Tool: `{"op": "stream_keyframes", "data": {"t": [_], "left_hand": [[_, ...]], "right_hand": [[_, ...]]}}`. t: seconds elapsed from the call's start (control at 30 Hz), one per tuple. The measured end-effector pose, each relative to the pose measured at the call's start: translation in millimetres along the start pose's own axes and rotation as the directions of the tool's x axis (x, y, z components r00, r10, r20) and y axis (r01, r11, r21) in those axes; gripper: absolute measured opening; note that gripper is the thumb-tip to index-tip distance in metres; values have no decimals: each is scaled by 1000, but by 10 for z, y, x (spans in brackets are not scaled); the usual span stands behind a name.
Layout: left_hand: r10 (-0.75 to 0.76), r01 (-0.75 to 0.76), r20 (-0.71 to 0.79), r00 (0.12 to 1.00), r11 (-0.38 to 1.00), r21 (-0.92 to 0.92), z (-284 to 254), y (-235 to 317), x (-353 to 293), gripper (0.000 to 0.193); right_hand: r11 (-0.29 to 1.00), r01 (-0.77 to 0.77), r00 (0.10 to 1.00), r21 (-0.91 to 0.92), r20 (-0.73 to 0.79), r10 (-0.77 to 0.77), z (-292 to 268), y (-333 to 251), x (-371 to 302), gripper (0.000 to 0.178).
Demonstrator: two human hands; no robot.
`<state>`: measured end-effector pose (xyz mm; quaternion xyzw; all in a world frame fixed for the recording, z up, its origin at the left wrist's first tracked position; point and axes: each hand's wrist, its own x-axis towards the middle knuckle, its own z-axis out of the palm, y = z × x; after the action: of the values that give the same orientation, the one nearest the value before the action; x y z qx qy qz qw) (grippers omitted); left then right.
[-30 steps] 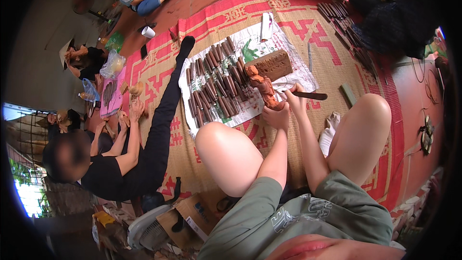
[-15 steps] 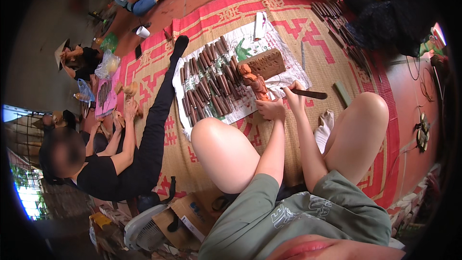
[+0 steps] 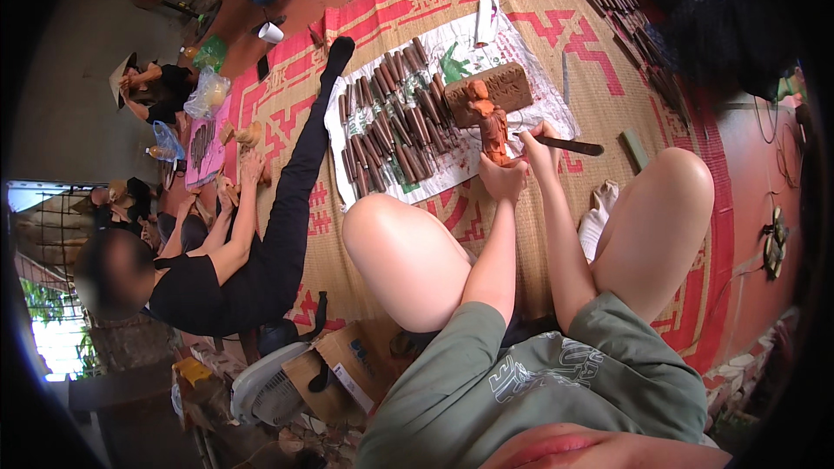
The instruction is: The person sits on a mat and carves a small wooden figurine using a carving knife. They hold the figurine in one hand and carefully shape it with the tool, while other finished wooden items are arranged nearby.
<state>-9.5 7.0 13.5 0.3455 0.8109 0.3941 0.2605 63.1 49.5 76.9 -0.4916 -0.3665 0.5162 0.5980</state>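
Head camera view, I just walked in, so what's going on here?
A person's left hand grips the lower end of an orange-brown figurine. The right hand holds a dark-handled tool with its tip close to the figurine; whether it touches is too small to tell. Beyond the figurine, a brown block lies on a white sheet, with rows of dark-handled tools to its left. Farther left, another person in black sits beside the mat's edge.

white cup (image 3: 270, 33) | green bag (image 3: 210, 53) beside clear plastic bag (image 3: 207, 95) | grey fan (image 3: 261, 386) beside cardboard box (image 3: 343, 352)
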Motion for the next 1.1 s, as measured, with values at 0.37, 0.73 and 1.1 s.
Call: {"op": "stream_keyframes", "data": {"t": [0.37, 0.73, 1.1], "left_hand": [[117, -69, 188, 975, 967, -244, -55, -321, 270, 71], [235, -232, 77, 969, 972, -40, -237, -395, 125, 91], [288, -296, 146, 946, 954, 38, -193, -267, 125, 97]], "right_hand": [[996, -67, 997, 51, -45, 69, -76, 169, 59, 21], [998, -56, 992, -34, -113, 52, -93, 387, 1, 18], [989, -68, 997, -133, -45, 62, -73, 733, 8, 17]]}}
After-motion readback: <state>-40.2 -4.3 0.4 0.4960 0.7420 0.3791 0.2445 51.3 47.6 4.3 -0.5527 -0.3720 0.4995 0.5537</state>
